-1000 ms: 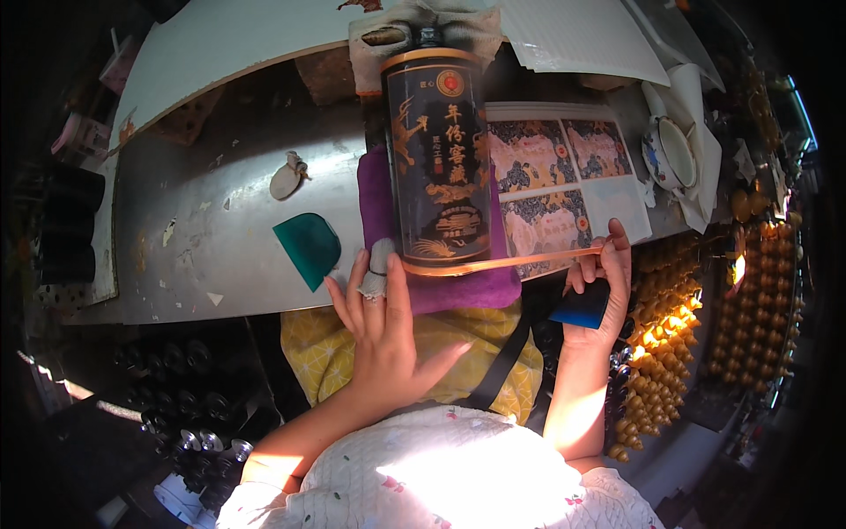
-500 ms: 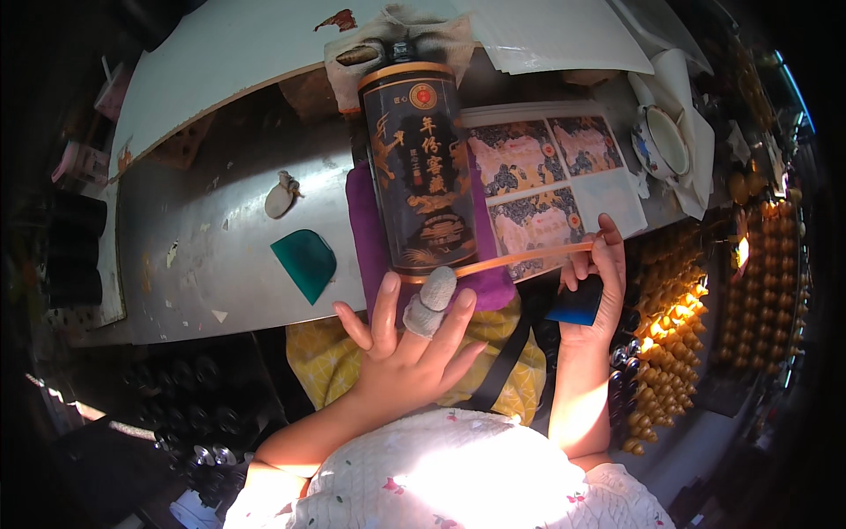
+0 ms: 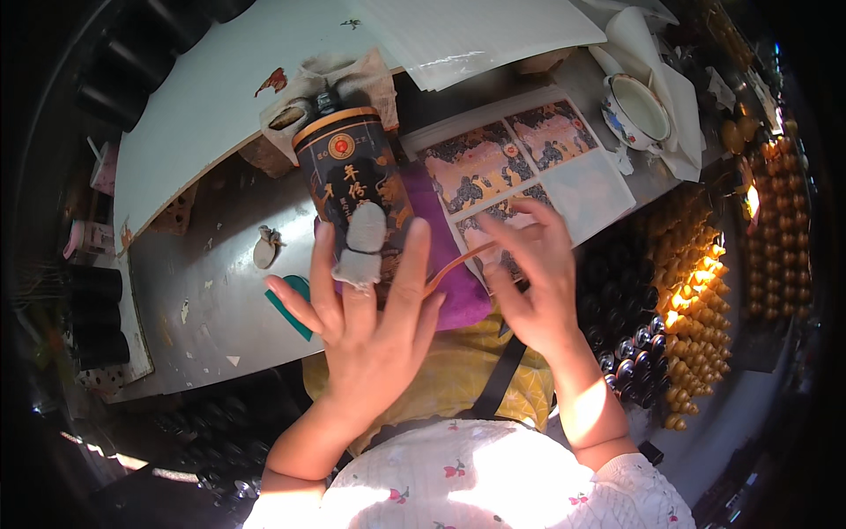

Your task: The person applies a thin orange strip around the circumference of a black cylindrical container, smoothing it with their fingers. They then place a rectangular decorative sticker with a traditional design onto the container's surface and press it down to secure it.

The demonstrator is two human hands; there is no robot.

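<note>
A dark cylindrical bottle (image 3: 352,159) with gold decoration lies on a purple cloth (image 3: 454,300). My left hand (image 3: 366,344) is spread flat over its lower part, the fingers apart. Pale fabric wraps the middle finger of that hand. A thin orange strip (image 3: 460,262) runs slack and curved from the bottle's base, which my left hand hides, toward my right hand (image 3: 539,286). The right fingers are spread over the printed sheet (image 3: 471,167), with the strip's end between thumb and forefinger, not visibly pinched. A green scraper (image 3: 289,309) lies partly behind my left hand.
An enamel bowl (image 3: 636,113) stands at the back right near white paper. A small tied cloth bundle (image 3: 266,247) rests on the metal table (image 3: 203,326). Rows of gold bottle-shaped pieces (image 3: 692,309) and black ones fill the right side. A yellow cloth (image 3: 441,370) covers my lap.
My left hand has moved up over the bottle. My right hand has come inward to the left and opened; the blue scraper it held no longer shows. The strip, straight before, now sags.
</note>
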